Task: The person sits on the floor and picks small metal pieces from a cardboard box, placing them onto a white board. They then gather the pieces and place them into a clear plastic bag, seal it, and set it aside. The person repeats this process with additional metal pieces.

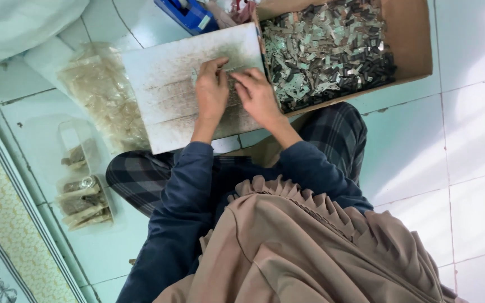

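A worn white board point(164, 73) rests on my lap, stained grey in rows. My left hand point(211, 90) lies palm down on it, fingertips pressing a row of small flat metal pieces point(234, 68) near the board's far edge. My right hand point(258, 94) sits beside it, fingers curled on the same row of pieces. Right of the board stands a cardboard box point(411, 39) filled with several small grey and pale-green metal parts point(326, 45).
A clear plastic bag point(105, 92) of brownish parts lies left of the board. Further left are small clear bags point(82, 196) of bundled pieces. A blue tape dispenser point(189, 14) sits beyond the board. Pale floor tiles surround me; a patterned wall runs along the left.
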